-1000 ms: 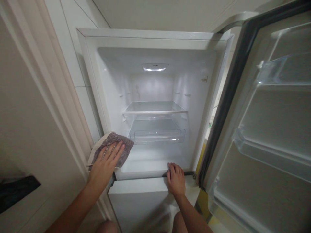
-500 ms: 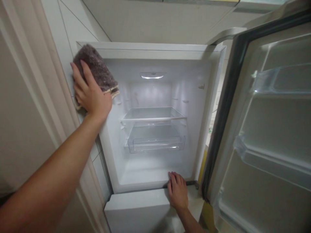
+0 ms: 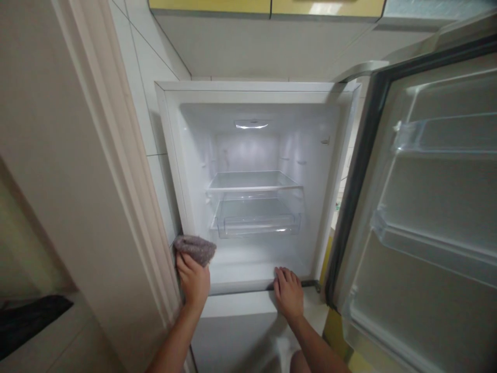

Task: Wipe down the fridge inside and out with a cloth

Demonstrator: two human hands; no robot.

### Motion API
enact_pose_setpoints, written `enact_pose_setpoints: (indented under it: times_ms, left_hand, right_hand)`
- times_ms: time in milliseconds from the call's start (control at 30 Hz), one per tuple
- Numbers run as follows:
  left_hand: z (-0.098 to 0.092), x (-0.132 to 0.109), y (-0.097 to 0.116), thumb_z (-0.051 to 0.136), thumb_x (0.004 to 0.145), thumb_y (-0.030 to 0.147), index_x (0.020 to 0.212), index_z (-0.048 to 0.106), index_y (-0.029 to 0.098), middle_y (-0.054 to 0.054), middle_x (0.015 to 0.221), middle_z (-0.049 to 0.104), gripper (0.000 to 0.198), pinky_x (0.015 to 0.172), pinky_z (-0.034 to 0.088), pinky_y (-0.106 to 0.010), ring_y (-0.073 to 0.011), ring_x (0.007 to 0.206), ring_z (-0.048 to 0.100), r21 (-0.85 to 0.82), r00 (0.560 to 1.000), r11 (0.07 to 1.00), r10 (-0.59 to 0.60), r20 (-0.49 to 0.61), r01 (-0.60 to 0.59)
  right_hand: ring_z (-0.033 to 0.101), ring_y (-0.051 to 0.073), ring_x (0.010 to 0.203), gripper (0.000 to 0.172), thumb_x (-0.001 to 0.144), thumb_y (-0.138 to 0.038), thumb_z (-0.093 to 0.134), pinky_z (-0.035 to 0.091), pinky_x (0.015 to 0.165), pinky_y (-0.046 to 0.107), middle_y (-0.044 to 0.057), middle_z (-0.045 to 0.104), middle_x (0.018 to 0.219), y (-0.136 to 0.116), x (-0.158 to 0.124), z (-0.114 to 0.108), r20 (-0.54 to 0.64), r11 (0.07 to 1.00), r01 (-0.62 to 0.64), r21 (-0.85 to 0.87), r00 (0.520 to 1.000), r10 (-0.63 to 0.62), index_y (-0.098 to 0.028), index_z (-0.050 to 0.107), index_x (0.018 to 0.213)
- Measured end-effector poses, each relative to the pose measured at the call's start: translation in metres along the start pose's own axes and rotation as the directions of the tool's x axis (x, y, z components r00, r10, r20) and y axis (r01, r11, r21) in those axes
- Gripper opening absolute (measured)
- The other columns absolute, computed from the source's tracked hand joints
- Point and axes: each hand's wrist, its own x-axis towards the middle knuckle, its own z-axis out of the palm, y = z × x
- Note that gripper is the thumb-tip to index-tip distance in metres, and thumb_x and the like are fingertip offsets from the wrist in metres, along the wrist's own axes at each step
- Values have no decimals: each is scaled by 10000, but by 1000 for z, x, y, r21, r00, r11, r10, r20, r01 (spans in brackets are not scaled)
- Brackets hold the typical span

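Observation:
A greyish-purple cleaning cloth (image 3: 196, 247) is pressed to the lower left front edge of a white fridge (image 3: 171, 150). My left hand (image 3: 193, 277) grips it, fingers wrapped around its lower part. At the bottom front edge of the fridge compartment rests my right hand (image 3: 288, 291), palm down with its fingers laid over the rim and nothing in it. Inside the lit compartment are a glass shelf (image 3: 252, 180) and, below it, a clear plastic drawer (image 3: 259, 227).
The fridge door (image 3: 438, 191) stands open on the right, with clear door shelves (image 3: 435, 256). Close by on the left runs a door frame (image 3: 116, 155). Yellow cabinets (image 3: 217, 5) hang above. A black item (image 3: 31, 318) lies at the lower left.
My left hand has moved the cloth down the left front edge of the fridge, from the top corner to near the bottom. My right hand stays on the lower rim.

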Motion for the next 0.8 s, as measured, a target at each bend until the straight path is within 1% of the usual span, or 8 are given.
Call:
enact_pose_setpoints:
  times_ms: [67, 167, 300, 433, 533, 633, 700, 800]
  left_hand:
    - [17, -42, -16, 423, 1002, 259, 1583, 301, -161, -488, 1506, 454, 728, 1059, 562, -612, -540, 1366, 589, 17, 997, 999, -29, 66, 28]
    - [24, -77, -30, 400, 972, 190, 1579, 419, -41, -404, 1468, 532, 650, 978, 603, -590, -498, 1231, 680, 27, 994, 999, -49, 98, 46]
    - [29, -88, -50, 486, 937, 137, 1626, 434, 171, -256, 1493, 532, 692, 1073, 575, -515, -399, 1308, 637, 61, 994, 996, 58, 98, -64]
    - [42, -101, -57, 597, 953, 156, 1525, 612, 213, -222, 1487, 556, 575, 1021, 584, -491, -358, 1162, 667, 186, 982, 966, 164, 92, -179]
    - [49, -114, -32, 626, 937, 102, 1538, 627, 300, -183, 1580, 536, 634, 1033, 563, -495, -364, 1234, 638, 224, 939, 916, 304, 158, -334]
    - [48, -113, 18, 610, 920, 53, 1587, 550, 426, -72, 1704, 465, 766, 1111, 504, -540, -387, 1459, 501, 136, 844, 856, 445, 300, -500]
    - [44, -100, 56, 566, 931, 48, 1588, 555, 403, -82, 1695, 485, 746, 1146, 453, -605, -411, 1481, 481, 6, 788, 867, 450, 419, -498]
    - [39, -69, 108, 533, 863, -27, 1498, 661, 294, -127, 1571, 615, 723, 1204, 385, -587, -378, 1408, 563, -307, 662, 889, 457, 594, -338]
  right_hand:
    - [644, 278, 1188, 363, 1029, -177, 519, 440, 1073, 415, 98, 729, 1294, 2, 3, -7, 31, 999, 34, 3, 999, -34, -226, 711, 1333]
    - [653, 256, 1126, 331, 1036, -173, 528, 442, 1024, 393, 84, 731, 1240, 6, 8, -15, 47, 997, 80, 15, 996, -80, -238, 704, 1308]
    - [633, 255, 1099, 253, 1042, -173, 517, 434, 998, 380, 93, 704, 1200, 11, 7, -11, -63, 998, 48, 35, 997, -46, -206, 674, 1237]
    - [617, 242, 962, 171, 1079, -226, 471, 437, 913, 350, 74, 672, 1014, 14, 1, -2, -169, 995, -29, 92, 985, 44, -194, 640, 1083]
    - [626, 219, 907, 245, 1096, -221, 424, 422, 872, 318, 60, 671, 933, 15, -1, -1, -51, 990, -93, 107, 994, 99, -201, 629, 964]
    - [664, 200, 865, 317, 1093, -205, 405, 402, 801, 289, 61, 715, 885, 16, -3, -2, 86, 982, -179, 68, 981, 173, -194, 666, 914]
    - [675, 184, 766, 388, 1097, -209, 386, 372, 713, 286, 63, 735, 816, 16, -4, -4, 130, 975, -219, 45, 969, 212, -189, 696, 864]
    - [683, 175, 668, 458, 1095, -227, 384, 334, 634, 289, 86, 765, 769, 16, -6, -6, 203, 969, -247, 22, 950, 238, -178, 742, 814]
